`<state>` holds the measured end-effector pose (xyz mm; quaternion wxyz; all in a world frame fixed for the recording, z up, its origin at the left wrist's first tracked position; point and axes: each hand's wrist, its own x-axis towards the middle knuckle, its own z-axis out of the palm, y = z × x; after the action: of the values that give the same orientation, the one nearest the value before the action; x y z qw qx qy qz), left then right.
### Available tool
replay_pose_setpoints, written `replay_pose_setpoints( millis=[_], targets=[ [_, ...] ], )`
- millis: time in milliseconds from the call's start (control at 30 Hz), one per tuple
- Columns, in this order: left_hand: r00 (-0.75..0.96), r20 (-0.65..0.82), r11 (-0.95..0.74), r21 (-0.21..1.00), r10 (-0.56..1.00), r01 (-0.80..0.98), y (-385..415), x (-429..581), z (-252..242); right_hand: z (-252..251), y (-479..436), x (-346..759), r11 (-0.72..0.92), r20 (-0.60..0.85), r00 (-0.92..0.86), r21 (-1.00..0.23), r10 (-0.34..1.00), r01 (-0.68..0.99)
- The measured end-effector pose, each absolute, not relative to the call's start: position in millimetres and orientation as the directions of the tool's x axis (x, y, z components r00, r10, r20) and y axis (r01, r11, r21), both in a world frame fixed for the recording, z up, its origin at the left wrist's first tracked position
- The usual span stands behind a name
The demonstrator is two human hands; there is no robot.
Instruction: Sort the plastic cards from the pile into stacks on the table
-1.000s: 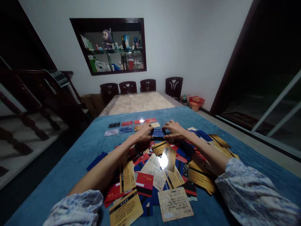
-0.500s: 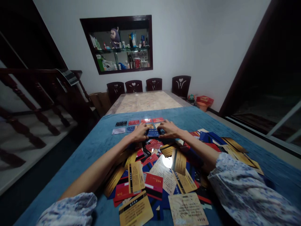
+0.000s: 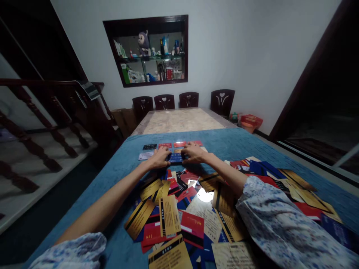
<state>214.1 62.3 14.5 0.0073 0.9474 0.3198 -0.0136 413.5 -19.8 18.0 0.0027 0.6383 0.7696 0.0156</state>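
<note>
A blue card (image 3: 176,158) lies level between my two hands, gripped at its ends just above the cloth. Its left end is held by the closed fingers of my left hand (image 3: 159,157); its right end is pinched by my right hand (image 3: 193,153). Beyond the hands is a row of cards with a black card (image 3: 149,147), a red card (image 3: 165,145) and further red ones. A silver card (image 3: 146,155) lies left of my left hand. Partly covered by the blue card is a gold card (image 3: 177,151). My fingers hide other cards there.
Under my forearms spreads a loose pile of gold, red, blue and black cards, including a gold card (image 3: 169,215). More cards, such as a blue one (image 3: 262,168), lie to the right. A blue cloth (image 3: 117,179) covers the table's near part; chairs (image 3: 189,99) stand at the far end.
Both hands have shifted left across the table with the blue card between them. The view has turned slightly left, so the room and the card pile appear further right.
</note>
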Motion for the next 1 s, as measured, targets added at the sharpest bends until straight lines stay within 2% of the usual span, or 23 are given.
replay_pose_setpoints(
  millis=[667,1000],
  targets=[
    [0.693,-0.109,-0.701,-0.1,0.713,0.706,101,190,16,14,41,377,0.196,-0.036,-0.194,0.036,0.98,0.98],
    [0.67,-0.123,-0.681,-0.116,0.732,0.723,113,191,16,13,51,372,0.164,-0.057,-0.16,0.053,0.985,0.985]
  ],
)
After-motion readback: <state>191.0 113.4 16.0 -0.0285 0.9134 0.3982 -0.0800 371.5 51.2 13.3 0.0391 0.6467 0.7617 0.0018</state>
